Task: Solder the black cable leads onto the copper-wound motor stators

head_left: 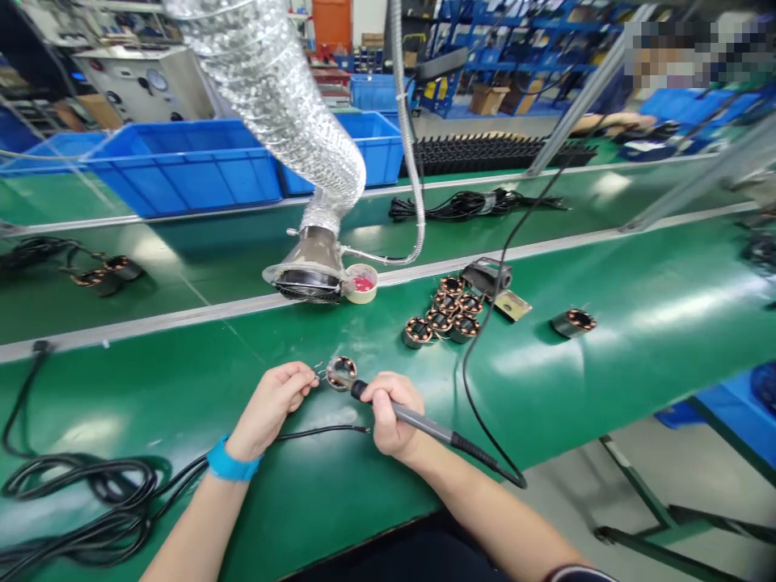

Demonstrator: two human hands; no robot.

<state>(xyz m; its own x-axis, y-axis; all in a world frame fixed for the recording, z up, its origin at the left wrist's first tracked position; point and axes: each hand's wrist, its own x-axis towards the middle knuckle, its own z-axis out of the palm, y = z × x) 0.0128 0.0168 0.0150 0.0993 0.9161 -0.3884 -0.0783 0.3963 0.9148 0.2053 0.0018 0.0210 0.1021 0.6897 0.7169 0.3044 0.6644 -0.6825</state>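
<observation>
My right hand (394, 412) is closed around the grey handle of a soldering iron (424, 422). Its tip reaches into a small motor stator (341, 373) with copper windings on the green bench; smoke or blur hides the exact contact. Left of that stator, my left hand (284, 392) pinches a thin silvery wire (318, 372), whose full run is too fine to follow. A blue band (234, 461) circles my left wrist. Below the hands lies the stripped end of a black cable (327, 432).
Several stators (447, 311) cluster beside an iron stand (488, 279); a lone stator (573, 323) sits farther right. A fume duct (309, 259) hangs ahead, near a round tub (362, 284) with red contents. Coiled black cable (90, 493) fills the left front. The iron's cord loops right.
</observation>
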